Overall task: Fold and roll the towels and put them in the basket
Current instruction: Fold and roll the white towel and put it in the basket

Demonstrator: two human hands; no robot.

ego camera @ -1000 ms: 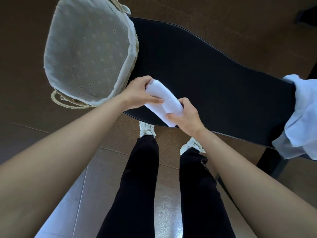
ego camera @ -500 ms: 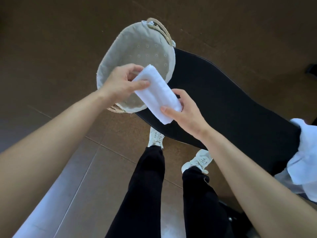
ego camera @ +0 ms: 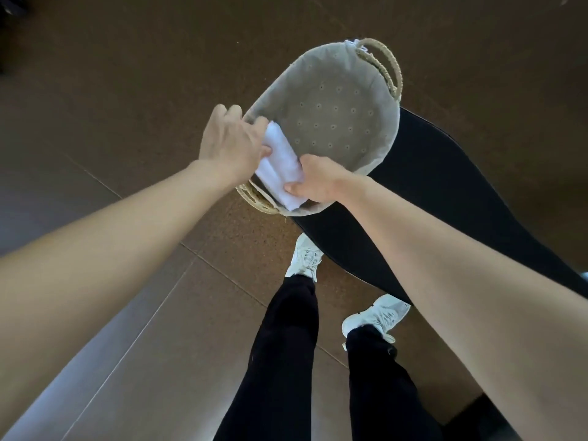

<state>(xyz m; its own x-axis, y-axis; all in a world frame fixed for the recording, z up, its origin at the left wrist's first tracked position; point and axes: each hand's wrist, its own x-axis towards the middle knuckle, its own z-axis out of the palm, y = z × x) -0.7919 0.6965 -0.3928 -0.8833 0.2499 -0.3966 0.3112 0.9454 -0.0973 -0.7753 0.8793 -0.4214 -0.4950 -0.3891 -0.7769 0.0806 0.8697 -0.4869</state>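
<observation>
A white rolled towel (ego camera: 281, 168) lies along the near left wall inside the woven basket (ego camera: 386, 100), which has a pale dotted fabric lining and rope handles. My left hand (ego camera: 230, 143) holds the far end of the roll, fingers reaching over the basket's rim. My right hand (ego camera: 313, 181) grips the near end, thumb on the roll's outer side. The rest of the basket's lining is bare.
The basket stands on the left end of a long black bench (ego camera: 445, 198). Brown tiled floor (ego camera: 127, 90) surrounds it. My legs in black trousers and white shoes (ego camera: 304, 257) stand just in front of the bench.
Both hands carried the rolled towel from the bench's front edge leftward and down into the basket. The view has swung left, so the white cloths at the bench's right end are out of sight.
</observation>
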